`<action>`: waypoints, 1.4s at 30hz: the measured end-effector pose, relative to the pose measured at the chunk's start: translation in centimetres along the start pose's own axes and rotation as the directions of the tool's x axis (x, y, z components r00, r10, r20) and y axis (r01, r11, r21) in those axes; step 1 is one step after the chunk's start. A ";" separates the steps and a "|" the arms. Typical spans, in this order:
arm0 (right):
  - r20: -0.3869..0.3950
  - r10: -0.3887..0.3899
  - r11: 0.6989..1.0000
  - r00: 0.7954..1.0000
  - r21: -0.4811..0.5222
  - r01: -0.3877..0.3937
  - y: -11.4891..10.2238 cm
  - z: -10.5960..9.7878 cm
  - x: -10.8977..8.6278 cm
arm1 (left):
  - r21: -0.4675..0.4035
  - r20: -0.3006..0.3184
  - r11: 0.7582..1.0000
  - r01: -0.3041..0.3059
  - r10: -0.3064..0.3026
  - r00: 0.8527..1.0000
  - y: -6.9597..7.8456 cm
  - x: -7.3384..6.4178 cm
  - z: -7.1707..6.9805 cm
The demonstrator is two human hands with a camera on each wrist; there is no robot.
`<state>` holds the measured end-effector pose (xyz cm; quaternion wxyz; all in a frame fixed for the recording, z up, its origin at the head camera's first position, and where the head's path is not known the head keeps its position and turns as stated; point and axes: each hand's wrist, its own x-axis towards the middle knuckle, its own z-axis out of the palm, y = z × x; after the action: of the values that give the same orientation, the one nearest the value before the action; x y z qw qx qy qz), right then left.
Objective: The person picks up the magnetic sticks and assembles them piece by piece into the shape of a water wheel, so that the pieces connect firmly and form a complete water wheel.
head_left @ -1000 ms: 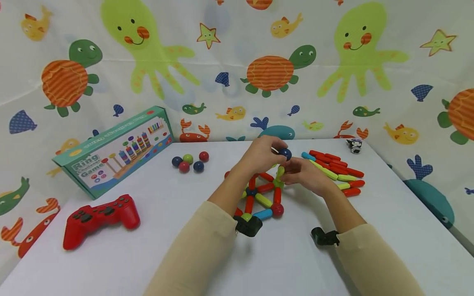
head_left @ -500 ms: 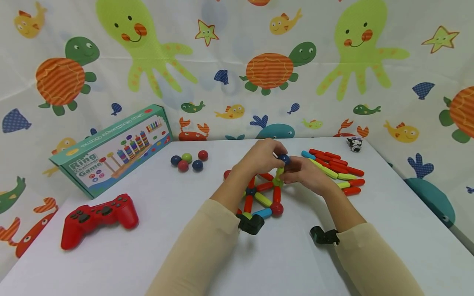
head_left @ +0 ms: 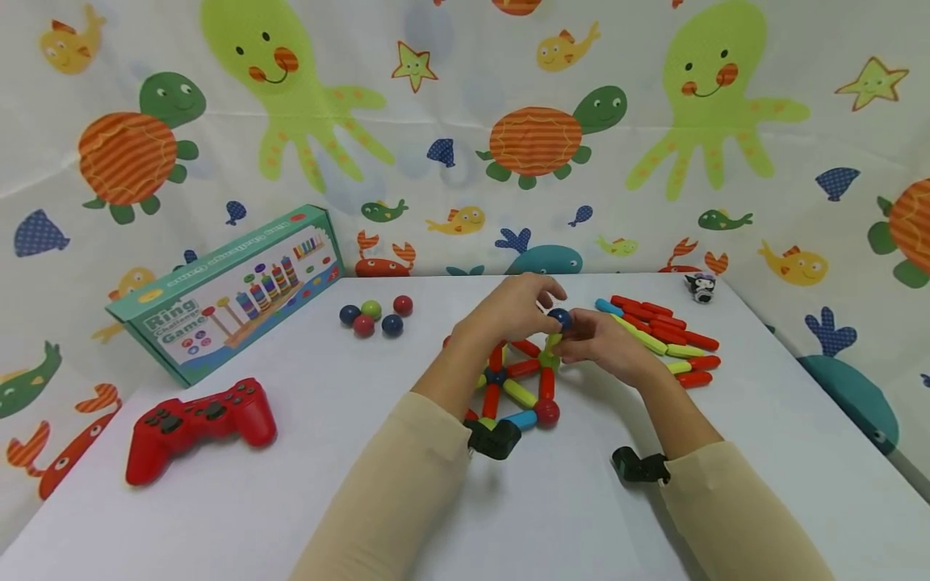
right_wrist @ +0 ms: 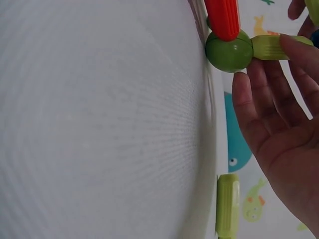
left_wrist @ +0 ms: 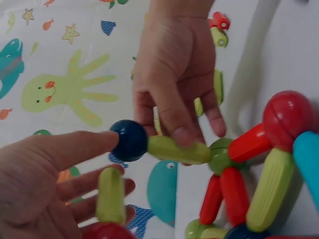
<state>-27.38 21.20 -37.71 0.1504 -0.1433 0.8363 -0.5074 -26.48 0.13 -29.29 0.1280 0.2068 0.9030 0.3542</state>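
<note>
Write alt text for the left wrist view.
A person's right hand holds a yellow-green rod that joins a dark blue ball to a green ball, while the left hand touches the blue one. Red rods link the green ball to more colored pieces.

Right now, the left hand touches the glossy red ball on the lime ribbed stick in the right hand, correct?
No, glossy navy ball, per the left wrist view; left hand touches it, right hand holds the lime ribbed stick.
</note>
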 end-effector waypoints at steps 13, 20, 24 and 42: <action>-0.014 0.005 1.000 1.000 0.000 -0.005 0.0 0.2 0.1 | 0.141 -0.073 0.983 0.121 -0.111 0.991 -1.4 -2.0 -1.2; -0.017 -0.003 1.000 1.000 0.011 0.003 0.1 0.3 0.2 | 0.111 -0.062 0.988 0.104 -0.097 0.993 -1.5 -2.0 -0.7; -0.020 -0.006 1.000 1.000 -0.002 0.006 0.0 0.3 0.0 | 0.102 -0.065 0.989 0.108 -0.101 0.993 -1.9 -2.2 -0.7; -0.192 0.058 0.820 0.980 -0.551 -0.157 0.9 -4.8 -4.2 | -0.252 -0.214 0.968 0.002 -0.058 0.975 -8.0 -6.0 0.4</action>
<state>-25.57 27.14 -35.93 0.0595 -0.0909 0.9649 -0.2391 -23.30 -7.72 -34.62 0.0579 0.1347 0.8627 0.4841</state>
